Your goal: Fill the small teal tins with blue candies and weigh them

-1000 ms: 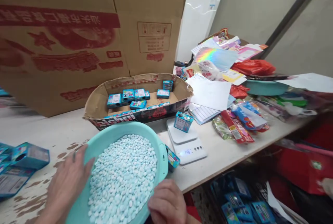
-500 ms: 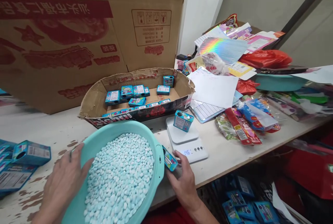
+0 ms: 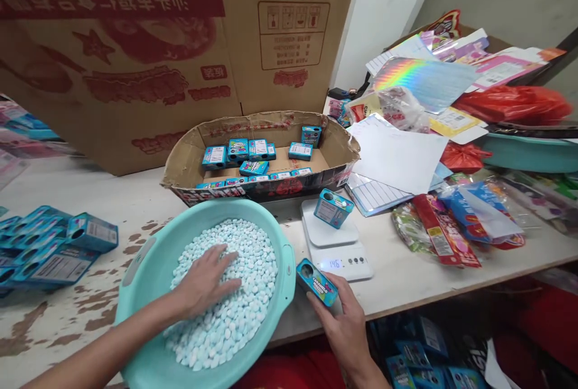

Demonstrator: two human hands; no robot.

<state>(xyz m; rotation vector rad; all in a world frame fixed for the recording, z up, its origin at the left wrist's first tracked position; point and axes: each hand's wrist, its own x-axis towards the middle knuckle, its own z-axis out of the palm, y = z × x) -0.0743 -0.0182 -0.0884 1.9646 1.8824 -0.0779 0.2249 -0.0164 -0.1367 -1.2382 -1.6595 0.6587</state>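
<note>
A turquoise basin [image 3: 135,311] holds a heap of small pale-blue and white candies [image 3: 239,317]. My left hand [image 3: 205,283] lies over the heap with its fingers spread, the fingertips touching the candies. Just right of the basin's rim, my right hand [image 3: 345,317] grips a small blue candy box [image 3: 316,282], tilted, with a dark round hole at its end. Behind that hand is a white digital scale [image 3: 336,250], its display reading 146. Another blue candy box [image 3: 334,208] stands on the scale's plate, its round hole facing up.
A low cut-down carton [image 3: 266,196] behind the basin holds several blue boxes. More blue boxes [image 3: 67,250] are stacked at the left. A large cardboard box [image 3: 149,64] rises at the back. Papers [image 3: 401,151] and candy packets [image 3: 445,229] lie right. More boxes sit below the table edge.
My left hand has moved from the basin's left rim onto the candies. My right hand still holds its box, now turned so the hole shows more. The view has shifted slightly left.
</note>
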